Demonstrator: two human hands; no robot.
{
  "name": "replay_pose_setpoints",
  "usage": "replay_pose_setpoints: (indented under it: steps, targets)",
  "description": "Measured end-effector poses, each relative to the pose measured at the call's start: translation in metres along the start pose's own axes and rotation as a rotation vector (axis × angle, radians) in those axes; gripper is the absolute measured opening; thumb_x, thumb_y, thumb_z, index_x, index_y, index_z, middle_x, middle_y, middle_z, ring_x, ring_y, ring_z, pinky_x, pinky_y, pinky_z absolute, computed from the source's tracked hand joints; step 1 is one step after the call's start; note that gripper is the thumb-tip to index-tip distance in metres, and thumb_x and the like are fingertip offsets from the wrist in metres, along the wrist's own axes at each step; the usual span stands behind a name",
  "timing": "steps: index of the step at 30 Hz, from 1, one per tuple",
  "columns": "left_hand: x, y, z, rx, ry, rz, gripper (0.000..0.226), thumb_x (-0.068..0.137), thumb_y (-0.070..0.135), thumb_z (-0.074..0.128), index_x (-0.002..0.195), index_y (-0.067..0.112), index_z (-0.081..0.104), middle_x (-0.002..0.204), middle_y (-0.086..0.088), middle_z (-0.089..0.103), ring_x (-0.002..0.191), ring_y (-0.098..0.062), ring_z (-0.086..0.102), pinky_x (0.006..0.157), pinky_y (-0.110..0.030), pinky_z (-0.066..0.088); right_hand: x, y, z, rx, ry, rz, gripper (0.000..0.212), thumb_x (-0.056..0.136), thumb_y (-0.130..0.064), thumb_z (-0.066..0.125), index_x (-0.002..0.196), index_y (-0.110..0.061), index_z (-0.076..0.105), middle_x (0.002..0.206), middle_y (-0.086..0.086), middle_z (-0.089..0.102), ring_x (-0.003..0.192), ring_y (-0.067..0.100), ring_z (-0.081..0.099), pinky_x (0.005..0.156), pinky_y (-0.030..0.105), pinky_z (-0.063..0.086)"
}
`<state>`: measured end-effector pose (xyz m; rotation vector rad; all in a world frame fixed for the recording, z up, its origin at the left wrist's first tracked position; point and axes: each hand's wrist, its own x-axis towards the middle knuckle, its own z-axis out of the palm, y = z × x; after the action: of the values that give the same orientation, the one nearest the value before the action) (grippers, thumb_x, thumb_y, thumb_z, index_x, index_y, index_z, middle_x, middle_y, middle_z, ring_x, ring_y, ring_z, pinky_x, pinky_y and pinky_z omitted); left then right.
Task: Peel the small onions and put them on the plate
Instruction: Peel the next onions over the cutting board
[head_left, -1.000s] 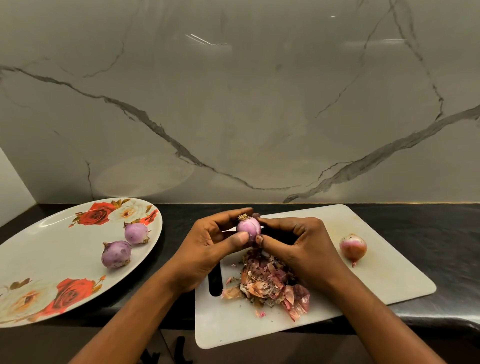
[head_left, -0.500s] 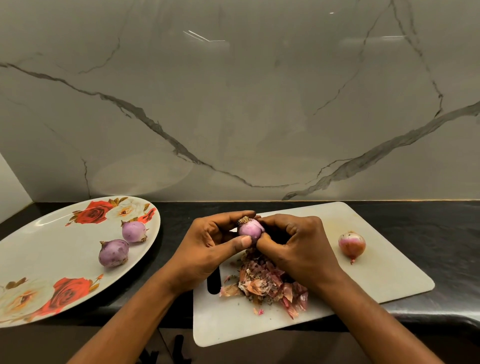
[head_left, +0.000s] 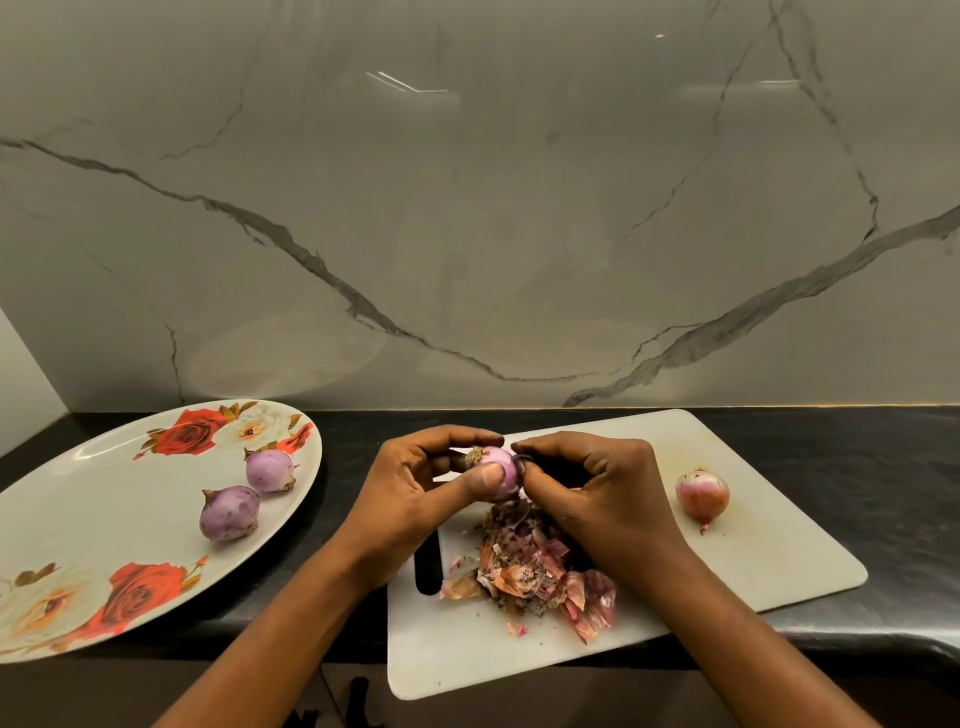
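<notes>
Between thumb and fingers my left hand (head_left: 410, 493) holds a small, pale purple onion (head_left: 501, 467) above the white cutting board (head_left: 779, 551). My right hand (head_left: 597, 493) pinches at the onion's right side, where a thin strip of skin curls off. Two peeled purple onions (head_left: 229, 513) (head_left: 269, 470) lie on the white plate with red roses (head_left: 93, 514) at the left. One onion (head_left: 702, 493) with its reddish skin still on sits on the board's right part.
A heap of onion skins (head_left: 535, 566) lies on the board under my hands. The board has a slot handle (head_left: 427, 564) at its left end and overhangs the black counter's front edge. A marble wall stands behind.
My left hand has turned the onion a little, its thumb now across the front. My right fingertips have shifted to the onion's right side. Everything else lies as before.
</notes>
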<state>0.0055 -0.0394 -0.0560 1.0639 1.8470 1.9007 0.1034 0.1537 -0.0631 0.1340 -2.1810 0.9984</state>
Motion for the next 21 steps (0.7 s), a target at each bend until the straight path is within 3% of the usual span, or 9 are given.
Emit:
replay_pose_setpoints:
  steps: [5,14,21]
  targets:
    - [-0.0006,-0.0013,0.0027,0.035,0.004,-0.007,0.04,0.079,0.011,0.084,0.118,0.012,0.076,0.113,-0.003,0.079,0.109,-0.022,0.075,0.086,-0.027,0.062,0.0003,-0.0015,-0.0005,-0.051,0.009,-0.072,0.022,0.092,-0.013,0.078,0.113,-0.02,0.081,0.1,-0.009,0.08,0.088,0.0,0.074,0.076,0.024,0.063]
    - [0.0002,-0.0015,-0.004,-0.135,0.008,-0.003,0.047,0.082,0.001,0.078,0.128,0.005,0.07,0.124,-0.011,0.076,0.117,-0.028,0.072,0.095,-0.031,0.06,0.003,0.0044,-0.0037,-0.041,0.141,0.109,0.021,0.088,-0.011,0.081,0.106,-0.021,0.082,0.094,-0.018,0.077,0.088,-0.007,0.073,0.08,0.01,0.057]
    - [0.0025,-0.0018,0.0015,-0.246,0.095,0.03,0.044,0.085,0.003,0.081,0.126,0.011,0.069,0.122,-0.014,0.074,0.114,-0.031,0.073,0.092,-0.03,0.059,0.0029,0.0024,-0.0008,0.042,-0.005,0.157,0.015,0.095,-0.029,0.076,0.107,-0.025,0.083,0.093,-0.016,0.08,0.086,0.0,0.075,0.075,0.026,0.063]
